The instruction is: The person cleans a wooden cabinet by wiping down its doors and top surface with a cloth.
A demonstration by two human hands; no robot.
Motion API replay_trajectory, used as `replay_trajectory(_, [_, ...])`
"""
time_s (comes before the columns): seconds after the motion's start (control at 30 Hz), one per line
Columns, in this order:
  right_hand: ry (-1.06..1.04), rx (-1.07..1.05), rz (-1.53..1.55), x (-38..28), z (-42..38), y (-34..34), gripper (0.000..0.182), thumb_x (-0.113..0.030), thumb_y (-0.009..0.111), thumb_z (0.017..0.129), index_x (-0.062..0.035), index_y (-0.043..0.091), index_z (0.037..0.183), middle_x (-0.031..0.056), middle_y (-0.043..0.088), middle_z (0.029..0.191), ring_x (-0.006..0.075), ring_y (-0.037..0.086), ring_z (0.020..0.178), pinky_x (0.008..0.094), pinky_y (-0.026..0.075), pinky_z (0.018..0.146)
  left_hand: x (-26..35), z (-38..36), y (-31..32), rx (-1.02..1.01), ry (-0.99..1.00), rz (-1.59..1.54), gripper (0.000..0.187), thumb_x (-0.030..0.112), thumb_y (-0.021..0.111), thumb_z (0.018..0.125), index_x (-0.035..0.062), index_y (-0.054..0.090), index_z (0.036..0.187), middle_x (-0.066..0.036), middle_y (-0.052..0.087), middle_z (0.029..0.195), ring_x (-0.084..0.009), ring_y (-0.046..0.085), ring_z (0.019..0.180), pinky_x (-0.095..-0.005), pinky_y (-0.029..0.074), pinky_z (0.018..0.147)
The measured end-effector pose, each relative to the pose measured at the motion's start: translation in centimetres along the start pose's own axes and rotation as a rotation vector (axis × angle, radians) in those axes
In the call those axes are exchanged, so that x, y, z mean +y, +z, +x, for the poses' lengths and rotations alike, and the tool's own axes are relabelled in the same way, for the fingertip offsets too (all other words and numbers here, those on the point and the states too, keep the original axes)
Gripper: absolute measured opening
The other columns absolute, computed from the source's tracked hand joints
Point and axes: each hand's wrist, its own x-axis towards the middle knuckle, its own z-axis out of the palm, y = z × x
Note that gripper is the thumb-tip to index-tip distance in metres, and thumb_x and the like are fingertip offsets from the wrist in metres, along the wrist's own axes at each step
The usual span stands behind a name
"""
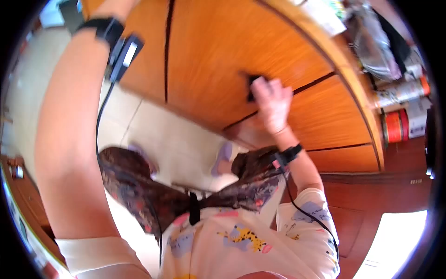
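While the left hand lies out of frame, the right hand (275,106) meets a small dark item (253,83) at the wooden front (213,51); gripping or merely touching, cannot tell. Item: probably light, best held by its edges. Front: likely stiff, smooth. Right of that hand: canister (399,94), red tin (395,126), plastic bag (375,46); contents unclear.

The person's left arm (69,139) stretches forward past the top edge; the right arm (304,165) reaches ahead, right hand (275,104) blurred.
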Motion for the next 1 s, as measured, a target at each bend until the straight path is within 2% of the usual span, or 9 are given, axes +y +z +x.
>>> replay_trajectory(0.17, [-0.306, -0.169, 0.022, -0.9, -2.6, 2.2, 0.051, -0.013, 0.057, 0.083, -0.0054, 0.055, 0.134, 0.0001, 0.041, 0.150, 0.0202, 0.030, 0.143, 0.0412, 0.033, 0.112, 2.0, 2.3, -3.6, -0.059, -0.024, -0.011, 0.081, 0.049, 0.084, 0.058, 0.0122, 0.060, 0.127, -0.013, 0.061, 0.124, -0.0295, 0.051, 0.120, -0.0423, 0.035, 0.102])
replay_trajectory(0.2, [-0.300, -0.210, 0.003, -0.9, -2.9, 2.6, 0.053, -0.013, 0.056, 0.084, -0.0068, 0.052, 0.136, -0.0024, 0.037, 0.152, 0.0196, 0.027, 0.144, 0.0425, 0.032, 0.114, 0.3, 0.2, -0.8, -0.009, -0.002, 0.120, 0.078, 0.042, 0.081, 0.068, 0.0256, 0.051, 0.138, -0.002, 0.055, 0.139, -0.0269, 0.046, 0.131, -0.0439, 0.031, 0.112])
replay_trajectory(0.23, [-0.292, -0.213, -0.003, -0.7, -3.0, 2.4, 0.053, -0.013, 0.056, 0.084, -0.0068, 0.052, 0.136, -0.0024, 0.037, 0.152, 0.0196, 0.027, 0.144, 0.0425, 0.032, 0.114, 0.4, -0.8, 0.5, -0.006, -0.060, 0.078, 0.072, 0.038, 0.082, 0.068, 0.0247, 0.055, 0.134, -0.001, 0.056, 0.137, -0.0243, 0.044, 0.132, -0.0442, 0.026, 0.114])
replay_trajectory(0.43, [0.008, 0.206, -0.229, 4.0, -0.8, -7.5, 0.049, -0.014, 0.065, 0.075, -0.0178, 0.066, 0.124, -0.0064, 0.048, 0.145, 0.0212, 0.041, 0.134, 0.0522, 0.032, 0.103, 1.2, 1.0, -1.7, -0.085, -0.063, 0.134, 0.080, 0.040, 0.082, 0.067, 0.0261, 0.050, 0.139, -0.001, 0.053, 0.141, -0.0265, 0.044, 0.133, -0.0449, 0.029, 0.113])
replay_trajectory(0.57, [0.323, 0.548, -0.222, 5.0, 1.1, -10.1, 0.047, -0.004, 0.061, 0.077, -0.0148, 0.066, 0.123, -0.0056, 0.051, 0.141, 0.0242, 0.043, 0.133, 0.0491, 0.025, 0.109, 2.1, 1.3, -2.9, -0.142, -0.042, 0.137, 0.077, 0.039, 0.081, 0.070, 0.0200, 0.050, 0.138, -0.004, 0.052, 0.141, -0.0260, 0.044, 0.132, -0.0421, 0.031, 0.111])
replay_trajectory(0.63, [0.334, 0.528, -0.199, 4.4, 1.0, -9.4, 0.046, -0.004, 0.061, 0.078, -0.0131, 0.066, 0.123, -0.0046, 0.051, 0.141, 0.0239, 0.043, 0.133, 0.0469, 0.028, 0.108, 2.2, 1.5, -3.0, -0.173, -0.056, 0.127, 0.078, 0.040, 0.081, 0.071, 0.0184, 0.048, 0.139, -0.006, 0.050, 0.143, -0.0268, 0.043, 0.134, -0.0423, 0.030, 0.112])
replay_trajectory(0.77, [-0.018, 0.172, 0.034, 1.2, -1.3, -4.0, 0.043, -0.006, 0.061, 0.079, -0.0090, 0.065, 0.121, -0.0013, 0.049, 0.143, 0.0230, 0.039, 0.137, 0.0418, 0.035, 0.109, 2.3, 1.4, -4.5, -0.288, -0.014, 0.179, 0.084, 0.038, 0.081, 0.070, 0.0177, 0.043, 0.143, -0.007, 0.044, 0.148, -0.0256, 0.040, 0.137, -0.0422, 0.030, 0.114])
replay_trajectory(0.87, [-0.033, 0.139, 0.164, -0.4, -1.3, -4.2, 0.046, 0.000, 0.061, 0.076, -0.0070, 0.064, 0.122, 0.0021, 0.049, 0.143, 0.0267, 0.041, 0.137, 0.0417, 0.036, 0.110, 3.9, 0.6, -6.1, -0.184, -0.034, 0.241, 0.081, 0.034, 0.079, 0.075, 0.0176, 0.041, 0.144, -0.008, 0.042, 0.149, -0.0264, 0.038, 0.138, -0.0424, 0.030, 0.114])
replay_trajectory(1.0, [0.485, 0.277, 0.965, -4.0, -1.5, -6.0, 0.032, 0.003, 0.053, 0.091, -0.0031, 0.065, 0.120, 0.0066, 0.056, 0.135, 0.0242, 0.052, 0.126, 0.0344, 0.045, 0.102, 8.5, -2.2, -6.9, 0.028, -0.051, 0.057, 0.062, 0.030, 0.075, 0.081, 0.0160, 0.050, 0.137, -0.009, 0.053, 0.139, -0.0298, 0.048, 0.128, -0.0424, 0.040, 0.106])
